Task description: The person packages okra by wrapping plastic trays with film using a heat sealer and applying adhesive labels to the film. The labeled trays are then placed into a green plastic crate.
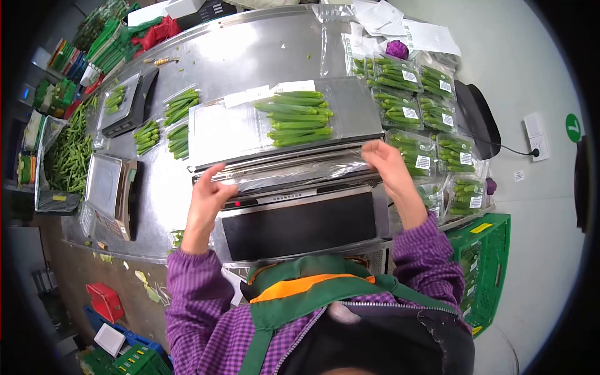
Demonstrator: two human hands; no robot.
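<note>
Both my hands are at a film wrapping machine (200, 134). A sheet of clear plastic film (306, 174) is stretched between them over the front slot of the machine. My left hand (209, 195) pinches the film's left end, thumb and fingers together. At the right end, my right hand (386, 164) grips the film with bent fingers. Just beyond the film, a row of okra (300, 119) lies on the machine's metal top, in what looks like a clear tray. Below the film is the machine's black heating plate (300, 225).
Wrapped, labelled okra packs (415, 150) are stacked at the right, with a purple cabbage (397, 49) behind. Unwrapped okra trays (180, 106), two scales (103, 181) and a crate of loose okra (56, 200) are at the left. A green crate (500, 269) stands at lower right.
</note>
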